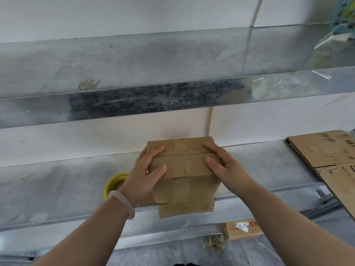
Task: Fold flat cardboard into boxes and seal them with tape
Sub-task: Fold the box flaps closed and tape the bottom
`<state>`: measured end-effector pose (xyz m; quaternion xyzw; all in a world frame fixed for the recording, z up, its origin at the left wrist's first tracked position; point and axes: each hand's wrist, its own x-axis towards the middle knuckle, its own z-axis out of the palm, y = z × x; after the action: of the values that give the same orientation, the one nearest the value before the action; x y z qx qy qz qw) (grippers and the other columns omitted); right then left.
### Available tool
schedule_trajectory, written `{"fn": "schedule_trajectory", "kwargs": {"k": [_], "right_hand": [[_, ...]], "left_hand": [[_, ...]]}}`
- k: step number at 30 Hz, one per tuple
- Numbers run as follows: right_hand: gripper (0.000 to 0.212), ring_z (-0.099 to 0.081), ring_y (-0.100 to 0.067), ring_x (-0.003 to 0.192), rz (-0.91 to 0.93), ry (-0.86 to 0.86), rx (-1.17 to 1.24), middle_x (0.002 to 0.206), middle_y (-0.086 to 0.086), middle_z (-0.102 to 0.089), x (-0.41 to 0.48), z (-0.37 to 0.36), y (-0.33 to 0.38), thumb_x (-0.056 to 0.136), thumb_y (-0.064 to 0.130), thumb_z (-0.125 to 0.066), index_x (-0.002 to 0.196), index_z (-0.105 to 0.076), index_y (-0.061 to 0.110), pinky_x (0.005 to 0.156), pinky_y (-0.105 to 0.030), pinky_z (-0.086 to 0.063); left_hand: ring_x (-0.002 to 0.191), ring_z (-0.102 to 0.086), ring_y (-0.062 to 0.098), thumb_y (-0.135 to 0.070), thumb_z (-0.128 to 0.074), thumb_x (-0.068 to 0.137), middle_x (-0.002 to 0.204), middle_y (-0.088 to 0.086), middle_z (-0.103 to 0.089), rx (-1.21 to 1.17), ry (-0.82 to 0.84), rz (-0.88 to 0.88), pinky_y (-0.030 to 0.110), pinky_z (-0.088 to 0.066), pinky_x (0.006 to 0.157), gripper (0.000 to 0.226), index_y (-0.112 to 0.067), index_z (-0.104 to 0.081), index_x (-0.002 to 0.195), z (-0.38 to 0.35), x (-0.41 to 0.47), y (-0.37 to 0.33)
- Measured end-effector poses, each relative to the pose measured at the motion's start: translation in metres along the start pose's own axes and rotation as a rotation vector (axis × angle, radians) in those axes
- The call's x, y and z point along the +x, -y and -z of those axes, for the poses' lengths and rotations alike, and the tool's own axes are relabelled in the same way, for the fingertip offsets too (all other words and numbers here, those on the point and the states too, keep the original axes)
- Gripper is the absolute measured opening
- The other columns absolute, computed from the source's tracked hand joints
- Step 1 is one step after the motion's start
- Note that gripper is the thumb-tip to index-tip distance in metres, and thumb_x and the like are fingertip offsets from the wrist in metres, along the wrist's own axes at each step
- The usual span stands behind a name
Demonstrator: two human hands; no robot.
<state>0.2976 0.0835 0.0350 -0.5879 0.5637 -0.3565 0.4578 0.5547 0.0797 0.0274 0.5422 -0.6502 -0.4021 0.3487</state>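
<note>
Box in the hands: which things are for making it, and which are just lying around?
For the job: box, tape roll, flat cardboard, left hand, right hand.
Just lying about: labelled carton, floor scraps, plastic wrap.

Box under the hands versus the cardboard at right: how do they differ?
The box is folded up, flaps closed; the cardboard sheet lies flat, unfolded. The left hand and right hand grip the box; nothing touches the sheet. The sheet shows dark print; the box top looks plain. Both are brown cardboard on the metal shelf.
</note>
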Motion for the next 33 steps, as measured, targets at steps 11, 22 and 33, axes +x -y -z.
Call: {"fn": "schedule_trajectory", "kwargs": {"k": [11, 22, 33], "right_hand": [[0.047, -0.028, 0.000, 0.137, 0.040, -0.001, -0.224, 0.157, 0.019, -0.023, 0.007, 0.002, 0.001, 0.096, 0.044, -0.051, 0.140, -0.037, 0.052, 0.110, -0.025, -0.029], [0.080, 0.013, 0.011, 0.142, 0.291, 0.159, -0.714, 0.157, 0.029, -0.001, 0.001, 0.022, -0.002, 0.084, 0.077, -0.028, 0.153, -0.017, 0.039, 0.118, -0.021, -0.002], [0.073, 0.006, 0.002, 0.147, 0.333, 0.174, -0.723, 0.158, 0.026, -0.010, 0.022, 0.028, 0.001, 0.078, 0.087, -0.022, 0.143, -0.020, 0.053, 0.122, -0.033, -0.010]], "left_hand": [[0.116, -0.020, -0.033, -0.024, -0.055, 0.096, 0.154, -0.012, -0.019, 0.033, 0.001, -0.039, -0.009, -0.027, 0.083, 0.043, -0.047, -0.044, 0.131, 0.000, 0.000, 0.004], [0.147, 0.000, 0.003, -0.054, -0.025, 0.096, 0.157, -0.018, -0.018, 0.558, -0.037, -0.303, 0.030, -0.011, 0.118, 0.055, -0.034, -0.031, 0.146, 0.006, -0.004, 0.009], [0.148, 0.003, 0.009, -0.074, -0.024, 0.087, 0.156, -0.016, -0.020, 0.648, -0.013, -0.305, 0.027, -0.007, 0.117, 0.078, -0.028, -0.032, 0.149, 0.008, 0.014, 0.010]]}}
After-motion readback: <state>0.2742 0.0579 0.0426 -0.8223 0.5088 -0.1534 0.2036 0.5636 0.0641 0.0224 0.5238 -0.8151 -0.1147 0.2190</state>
